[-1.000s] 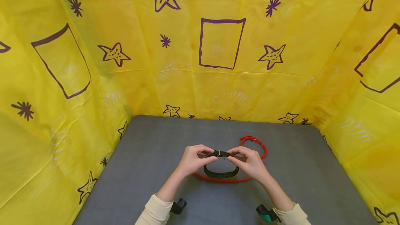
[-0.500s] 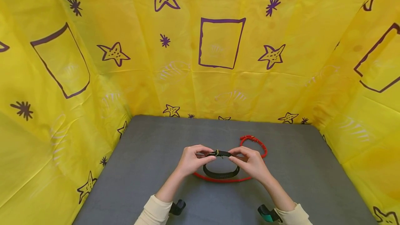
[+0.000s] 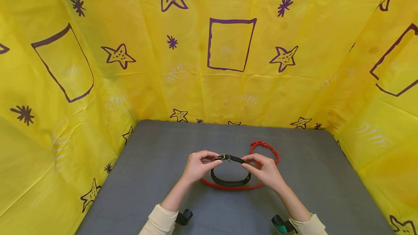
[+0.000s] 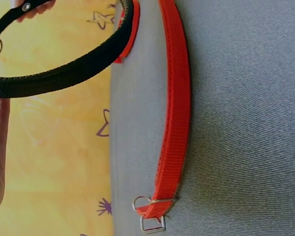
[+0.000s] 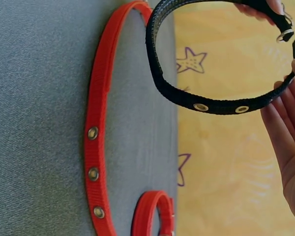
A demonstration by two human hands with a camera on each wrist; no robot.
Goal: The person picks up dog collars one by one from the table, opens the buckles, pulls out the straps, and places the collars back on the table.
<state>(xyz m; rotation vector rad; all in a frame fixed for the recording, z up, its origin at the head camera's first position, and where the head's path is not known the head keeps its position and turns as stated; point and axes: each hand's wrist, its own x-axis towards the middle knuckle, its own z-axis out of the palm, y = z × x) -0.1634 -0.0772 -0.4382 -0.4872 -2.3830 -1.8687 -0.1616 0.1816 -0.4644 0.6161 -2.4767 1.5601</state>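
1. Your left hand [image 3: 197, 168] pinches the black collar [image 3: 230, 183] beside its metal buckle [image 3: 223, 157].
2. Your right hand [image 3: 266, 170] pinches the collar's opposite side.
3. The collar hangs between your hands, above the gray table [image 3: 183, 140].
4. On the table lie a long red strap [image 4: 175, 108] and a smaller red loop [image 3: 277, 155], near your right hand.

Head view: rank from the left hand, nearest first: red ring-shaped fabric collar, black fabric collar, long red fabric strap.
From the left hand:
1. Black fabric collar: pinched in its fingers.
2. Long red fabric strap: lying below, passing under the black collar's near side.
3. Red ring-shaped fabric collar: farther back, right, beyond the right hand.
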